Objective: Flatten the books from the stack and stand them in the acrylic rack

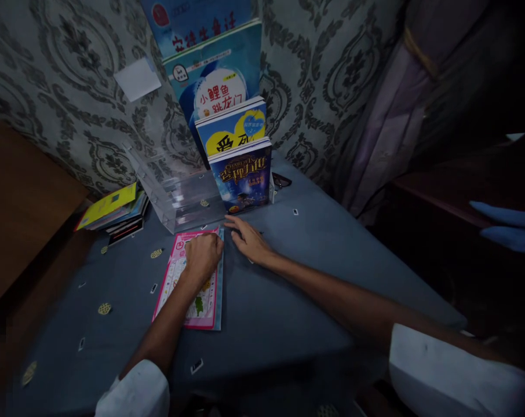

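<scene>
- Your left hand rests over the upper part of a pink book, its fingers curled in; with the fingertips hidden, you cannot tell from here whether they grasp anything
- Your right hand is released, fingers loosely extended toward the lower corner of a dark blue book; contact between them cannot be told
- The pink book lies flat on the blue-grey tablecloth, in front of a clear stand, with a pale blue edge showing along its right side
- Upright in tiers on the stand's right side, you have the dark blue book at the front, then a yellow-and-blue book, a teal book and, at the top, a blue book
- Left of the stand sits a small stack of books, yellow cover uppermost
</scene>
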The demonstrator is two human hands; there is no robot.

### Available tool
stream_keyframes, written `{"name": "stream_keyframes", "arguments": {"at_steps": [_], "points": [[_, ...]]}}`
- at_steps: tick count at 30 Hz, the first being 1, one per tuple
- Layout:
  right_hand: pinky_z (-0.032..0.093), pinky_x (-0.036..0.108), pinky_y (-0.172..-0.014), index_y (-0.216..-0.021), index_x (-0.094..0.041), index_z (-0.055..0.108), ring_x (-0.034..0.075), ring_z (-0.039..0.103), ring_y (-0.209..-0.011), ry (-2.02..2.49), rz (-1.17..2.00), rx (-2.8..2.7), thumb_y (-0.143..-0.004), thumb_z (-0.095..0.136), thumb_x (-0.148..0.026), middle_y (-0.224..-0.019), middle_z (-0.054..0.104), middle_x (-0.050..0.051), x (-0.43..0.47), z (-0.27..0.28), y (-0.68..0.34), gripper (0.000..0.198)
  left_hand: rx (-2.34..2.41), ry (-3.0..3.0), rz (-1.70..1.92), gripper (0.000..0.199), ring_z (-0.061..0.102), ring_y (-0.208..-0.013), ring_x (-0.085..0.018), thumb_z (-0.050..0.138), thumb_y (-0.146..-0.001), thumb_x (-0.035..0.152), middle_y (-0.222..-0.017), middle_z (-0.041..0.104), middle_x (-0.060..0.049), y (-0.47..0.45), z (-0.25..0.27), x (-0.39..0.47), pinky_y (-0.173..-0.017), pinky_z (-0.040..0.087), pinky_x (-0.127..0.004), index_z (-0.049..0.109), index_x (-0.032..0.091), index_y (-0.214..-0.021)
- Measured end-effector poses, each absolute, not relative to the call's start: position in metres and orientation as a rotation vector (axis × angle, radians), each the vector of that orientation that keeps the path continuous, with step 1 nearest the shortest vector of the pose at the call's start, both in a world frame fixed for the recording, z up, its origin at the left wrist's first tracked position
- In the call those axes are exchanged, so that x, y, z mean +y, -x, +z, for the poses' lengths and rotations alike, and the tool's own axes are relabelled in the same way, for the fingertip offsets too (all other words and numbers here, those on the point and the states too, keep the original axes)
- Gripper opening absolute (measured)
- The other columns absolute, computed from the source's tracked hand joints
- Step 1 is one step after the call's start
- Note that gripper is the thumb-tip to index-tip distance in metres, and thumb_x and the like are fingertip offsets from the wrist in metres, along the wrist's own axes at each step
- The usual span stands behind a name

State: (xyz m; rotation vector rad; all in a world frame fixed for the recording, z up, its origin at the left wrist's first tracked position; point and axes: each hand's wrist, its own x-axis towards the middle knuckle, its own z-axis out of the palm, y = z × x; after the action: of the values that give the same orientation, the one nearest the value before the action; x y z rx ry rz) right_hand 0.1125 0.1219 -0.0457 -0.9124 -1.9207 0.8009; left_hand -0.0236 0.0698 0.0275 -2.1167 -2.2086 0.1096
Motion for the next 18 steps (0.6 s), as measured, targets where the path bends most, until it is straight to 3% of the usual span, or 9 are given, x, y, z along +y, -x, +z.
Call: {"name": "stream_keyframes", "arguments": {"at_steps": [9,18], "points": [[0.043,0.044,-0.104,-0.144,-0.019,0.042,0.022,0.057,-0.122,0.869,0.766,-1.954,-0.089,0.04,-0.011,-0.129,0.068,0.009,0.126,-0.043,-0.107,0.056,-2.186,2.107,0.148,0.04,0.072,-0.095,-0.03,0.036,-0.101,0.03,-0.101,0.075,-0.015,0.022,0.025,0.07,-0.077,0.05,-0.036,0.073,0.017,-0.098],[0.043,0.042,-0.098,-0.125,-0.017,0.061,0.026,0.057,-0.108,1.079,0.534,-2.262,-0.093,0.044,-0.014,-0.109,0.069,0.011,0.115,-0.032,-0.107,0.037,-2.088,2.148,0.153,0.036,0.072,-0.095,-0.03,0.036,-0.101,0.026,-0.109,0.071,-0.014,0.023,0.017,0.069,-0.077,0.054,-0.038,0.07,0.015,-0.104]]}}
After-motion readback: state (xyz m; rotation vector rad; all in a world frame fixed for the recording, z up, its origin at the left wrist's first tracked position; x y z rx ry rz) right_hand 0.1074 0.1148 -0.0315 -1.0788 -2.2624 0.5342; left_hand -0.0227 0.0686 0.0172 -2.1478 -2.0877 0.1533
